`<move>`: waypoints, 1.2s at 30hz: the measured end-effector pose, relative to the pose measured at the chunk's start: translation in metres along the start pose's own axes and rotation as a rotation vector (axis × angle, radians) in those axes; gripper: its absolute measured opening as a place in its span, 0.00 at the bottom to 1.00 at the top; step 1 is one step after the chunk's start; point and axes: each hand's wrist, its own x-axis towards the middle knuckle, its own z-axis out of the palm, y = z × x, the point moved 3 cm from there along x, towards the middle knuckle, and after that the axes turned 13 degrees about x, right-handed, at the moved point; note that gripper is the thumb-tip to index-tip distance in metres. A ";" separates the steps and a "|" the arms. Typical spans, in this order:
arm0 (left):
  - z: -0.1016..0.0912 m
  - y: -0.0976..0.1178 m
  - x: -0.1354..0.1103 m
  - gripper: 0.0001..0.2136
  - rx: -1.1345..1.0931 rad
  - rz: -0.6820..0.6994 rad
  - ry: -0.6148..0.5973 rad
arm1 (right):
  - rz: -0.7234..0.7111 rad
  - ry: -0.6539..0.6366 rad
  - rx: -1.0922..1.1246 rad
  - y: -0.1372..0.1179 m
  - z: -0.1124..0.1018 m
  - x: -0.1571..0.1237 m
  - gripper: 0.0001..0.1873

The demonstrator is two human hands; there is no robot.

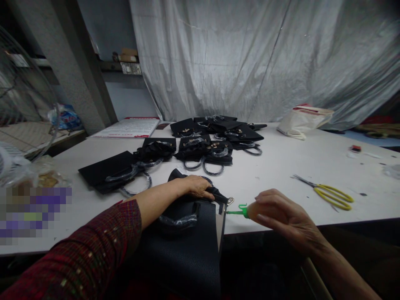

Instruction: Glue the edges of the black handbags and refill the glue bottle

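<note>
A black handbag [187,250] stands at the table's front edge, its handle [179,221] wrapped in clear plastic. My left hand [198,186] is closed on the bag's black top flap, beside a small metal buckle [230,201]. In my right hand [281,214] is a glue bottle [264,212] with amber contents and a green nozzle [236,212]. The nozzle tip points left, at or very near the pale inner edge [219,221] of the bag's side. Whether glue is coming out cannot be made out.
Several black bags [200,146] with plastic-wrapped handles lie across the table [268,166]. Yellow-handled scissors [331,193] rest to the right. Farther back are a white cloth bag [303,118] and a printed sheet [125,127]. A fan [25,83] stands at left.
</note>
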 end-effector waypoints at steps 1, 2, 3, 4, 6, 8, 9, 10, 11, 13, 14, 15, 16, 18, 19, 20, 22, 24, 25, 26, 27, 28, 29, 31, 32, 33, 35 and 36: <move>0.001 -0.001 0.001 0.23 0.000 -0.001 0.001 | -0.006 0.026 -0.005 0.001 -0.001 -0.001 0.10; 0.002 -0.001 0.001 0.23 -0.001 -0.001 0.002 | -0.009 0.053 -0.012 0.002 -0.002 -0.001 0.11; 0.002 -0.002 0.002 0.23 -0.002 0.002 0.003 | -0.012 0.080 -0.016 0.003 -0.003 -0.001 0.11; 0.003 -0.003 0.003 0.23 -0.003 0.005 0.005 | -0.015 0.106 -0.017 0.005 -0.004 -0.001 0.11; 0.004 -0.003 0.004 0.23 -0.004 0.014 0.010 | -0.019 0.146 -0.010 0.007 -0.005 0.001 0.11; 0.005 -0.004 0.004 0.23 -0.005 0.017 0.013 | -0.017 0.174 0.007 0.009 -0.004 0.003 0.12; 0.005 -0.004 0.005 0.23 -0.005 0.018 0.016 | -0.017 0.179 0.012 0.010 -0.002 0.004 0.12; 0.005 -0.004 0.005 0.23 -0.006 0.017 0.019 | -0.016 0.173 0.010 0.011 -0.001 0.006 0.11; 0.006 -0.004 0.005 0.23 -0.007 0.017 0.021 | -0.015 0.163 0.002 0.011 0.001 0.006 0.11; 0.005 -0.003 0.004 0.23 -0.009 0.017 0.024 | -0.019 0.148 -0.023 0.013 0.004 0.007 0.12; 0.005 -0.003 0.004 0.23 -0.010 0.016 0.022 | -0.021 0.144 -0.036 0.013 0.004 0.006 0.12; 0.005 -0.003 0.003 0.23 -0.010 0.014 0.019 | -0.021 0.141 -0.044 0.013 0.004 0.006 0.12; 0.005 -0.003 0.003 0.23 -0.011 0.013 0.017 | -0.017 0.136 -0.048 0.014 0.004 0.005 0.12; 0.004 -0.002 0.002 0.23 -0.012 0.012 0.016 | -0.001 0.131 -0.045 0.014 0.003 0.004 0.12; 0.003 -0.001 0.001 0.23 -0.013 0.012 0.018 | 0.006 0.136 -0.042 0.014 0.002 0.004 0.12; 0.002 -0.001 0.000 0.23 -0.014 0.013 0.020 | 0.009 0.148 -0.038 0.013 0.001 0.004 0.13; 0.002 0.000 -0.001 0.23 -0.014 0.015 0.025 | 0.010 0.174 -0.039 0.014 0.000 0.004 0.13; 0.001 0.000 -0.001 0.23 -0.012 0.018 0.029 | 0.015 0.193 -0.038 0.015 0.000 0.003 0.14; 0.001 0.000 -0.001 0.22 -0.011 0.018 0.031 | 0.019 0.199 -0.034 0.017 0.000 0.002 0.14; 0.002 -0.001 0.000 0.22 -0.011 0.018 0.033 | 0.021 0.202 -0.027 0.018 0.000 0.001 0.15; 0.002 -0.001 0.000 0.22 -0.012 0.017 0.034 | 0.019 0.200 -0.019 0.019 0.001 -0.001 0.15; 0.002 -0.001 0.000 0.22 -0.013 0.015 0.034 | 0.016 0.189 -0.013 0.019 0.001 -0.004 0.14; 0.002 -0.001 0.001 0.23 -0.013 0.013 0.032 | 0.010 0.174 -0.008 0.019 0.002 -0.006 0.14; 0.002 -0.001 0.001 0.23 -0.010 0.009 0.027 | -0.008 0.136 0.001 0.016 0.003 -0.010 0.12; 0.002 -0.001 0.001 0.23 -0.008 0.007 0.024 | -0.017 0.113 0.006 0.013 0.003 -0.012 0.12; 0.002 -0.001 0.001 0.23 -0.005 0.005 0.023 | -0.024 0.089 0.012 0.011 0.004 -0.014 0.11; 0.002 -0.001 0.001 0.23 0.000 0.000 0.023 | -0.035 0.043 0.031 0.006 0.006 -0.017 0.11; 0.002 -0.001 0.001 0.23 0.002 -0.003 0.024 | -0.038 0.026 0.037 0.005 0.006 -0.018 0.11</move>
